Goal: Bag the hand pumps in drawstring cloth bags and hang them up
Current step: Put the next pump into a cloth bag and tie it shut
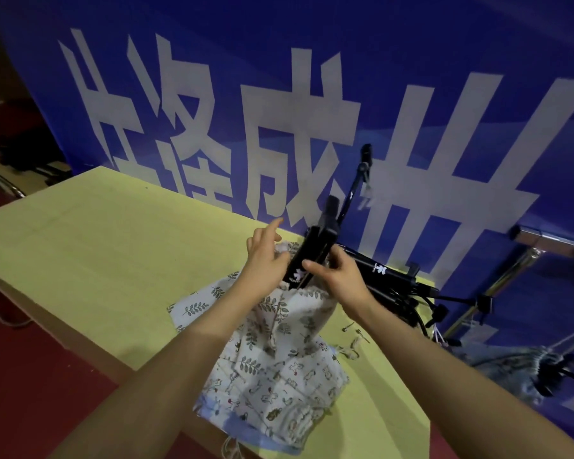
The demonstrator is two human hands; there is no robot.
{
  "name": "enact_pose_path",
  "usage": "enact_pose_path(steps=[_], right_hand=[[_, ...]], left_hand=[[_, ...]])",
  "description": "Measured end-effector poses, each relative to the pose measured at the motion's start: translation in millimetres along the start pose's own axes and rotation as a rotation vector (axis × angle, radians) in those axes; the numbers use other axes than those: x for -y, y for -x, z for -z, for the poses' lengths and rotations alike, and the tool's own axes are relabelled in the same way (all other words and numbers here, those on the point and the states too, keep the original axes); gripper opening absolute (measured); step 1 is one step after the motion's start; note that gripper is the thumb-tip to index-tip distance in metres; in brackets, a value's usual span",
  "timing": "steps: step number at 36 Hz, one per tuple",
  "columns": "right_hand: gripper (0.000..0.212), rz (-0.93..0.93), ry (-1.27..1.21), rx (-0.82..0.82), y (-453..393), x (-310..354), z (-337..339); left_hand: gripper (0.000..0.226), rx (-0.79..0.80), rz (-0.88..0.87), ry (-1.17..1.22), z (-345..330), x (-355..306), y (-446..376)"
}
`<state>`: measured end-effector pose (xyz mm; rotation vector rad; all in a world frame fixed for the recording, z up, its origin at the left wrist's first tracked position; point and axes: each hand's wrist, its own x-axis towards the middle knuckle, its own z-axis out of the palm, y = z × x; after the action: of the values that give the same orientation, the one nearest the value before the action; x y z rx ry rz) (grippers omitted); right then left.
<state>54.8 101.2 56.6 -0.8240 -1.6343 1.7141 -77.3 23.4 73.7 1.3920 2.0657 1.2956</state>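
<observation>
Black pump [307, 256] stands half inside a leaf-print bag [279, 313] at the counter's [96, 243] centre. Left hand [265, 260] pinches the bag mouth; right hand [338, 276] curls round the pump. Bagging is underway; next, push it deeper toward 6 o'clock, then cinch.

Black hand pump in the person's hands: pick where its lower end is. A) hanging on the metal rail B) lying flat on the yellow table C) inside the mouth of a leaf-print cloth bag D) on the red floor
C: the black hand pump, gripped by the right hand, stands tilted with its lower end in the mouth of the leaf-print cloth bag, whose rim the left hand holds.
</observation>
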Motion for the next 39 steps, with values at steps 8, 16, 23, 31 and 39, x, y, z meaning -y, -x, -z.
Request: enact_pose_path(steps=[8,16,23,31,39], right_hand=[[0.042,0.051,0.109,0.059,1,1,-10],[0.022,0.112,0.245,0.133,-1,4,-11],[0.016,0.078,0.372,0.166,1,6,-1],[0.016,0.135,0.742,-0.142,-3,13,20],[0.02,0.282,0.892,-0.16,-2,22,30]], left_hand=[[0.052,-0.074,-0.18,0.016,1,-3,10],[0.048,-0.041,-0.251,-0.211,2,-11,10],[0.063,-0.128,-0.283,-0.367,3,-17,5],[0.045,-0.205,-0.251,-0.466,6,-25,-7],[0.037,-0.16,-0.452,-0.396,14,-31,-6]])
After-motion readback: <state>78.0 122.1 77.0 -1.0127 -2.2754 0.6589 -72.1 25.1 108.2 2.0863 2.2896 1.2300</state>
